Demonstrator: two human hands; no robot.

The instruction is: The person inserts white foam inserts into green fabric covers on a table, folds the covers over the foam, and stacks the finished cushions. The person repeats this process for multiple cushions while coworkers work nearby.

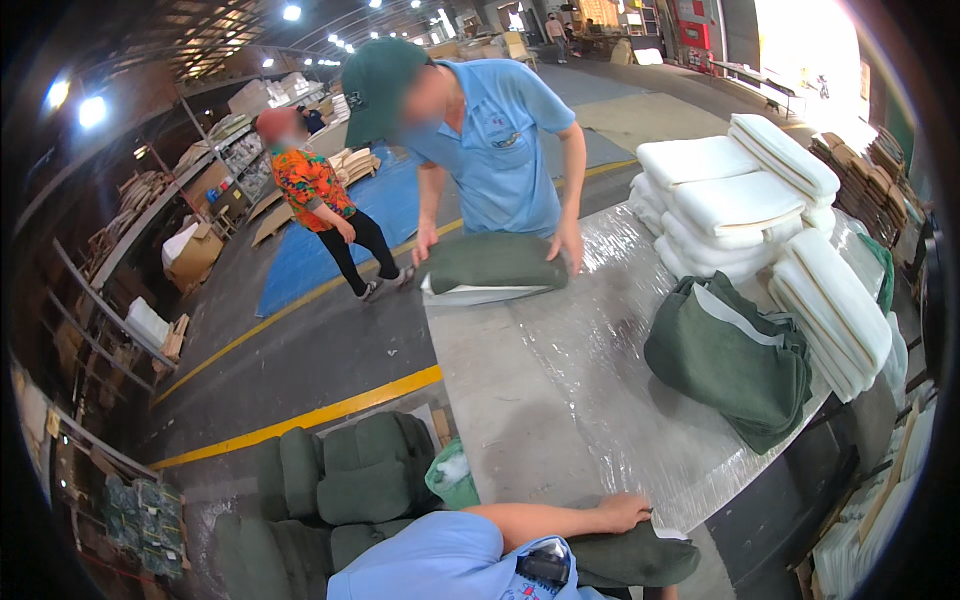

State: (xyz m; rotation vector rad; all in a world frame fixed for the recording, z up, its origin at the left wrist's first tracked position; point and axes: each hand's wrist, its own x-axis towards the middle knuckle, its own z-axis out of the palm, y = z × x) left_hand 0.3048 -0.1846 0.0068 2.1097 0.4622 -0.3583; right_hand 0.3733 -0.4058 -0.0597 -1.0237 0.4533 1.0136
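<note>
At the lower edge my left arm reaches across to the right. My left hand (624,512) has its fingers curled over the far edge of a dark green cushion (640,562), where a strip of white shows. Of my right hand (660,593) only a sliver of skin appears below that cushion; its fingers are hidden. Across the table a co-worker in a blue shirt has both hands on the ends of another dark green cushion (495,262) with a white underside. A folded dark green cover (730,350) with a white strip lies toward the right.
White folded pads (735,195) are stacked at the table's far right. Clear plastic film covers much of the table (560,400). Several green cushions (365,470) are piled on the lower left beside a green bag (453,478). Another person stands beyond, near a blue mat (315,270).
</note>
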